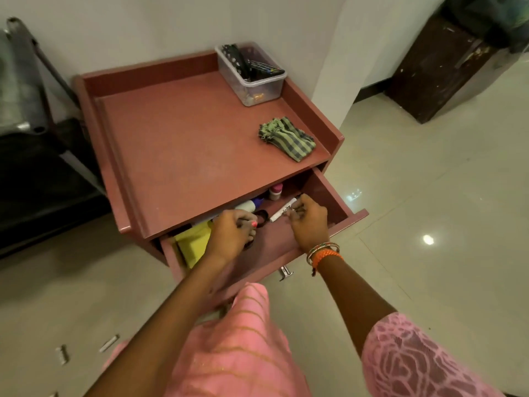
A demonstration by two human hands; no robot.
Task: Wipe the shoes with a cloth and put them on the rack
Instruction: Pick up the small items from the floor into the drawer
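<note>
Head view: both hands [269, 227] inside open drawer [340, 196], cloth [287, 138] near cabinet edge.

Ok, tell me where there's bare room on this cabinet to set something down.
The cabinet top is bare across its left and middle, bordered by the clear box at the back right and the checked cloth at the right edge. The open drawer is crowded on its left; both hands work there.

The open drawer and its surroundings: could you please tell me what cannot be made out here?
- Back of the drawer: hidden under the cabinet top, head view.
- Object under the left hand: covered by its fingers.
- Print on the marker held by the right hand: too small.
- Shoes and rack: not in view.
</note>
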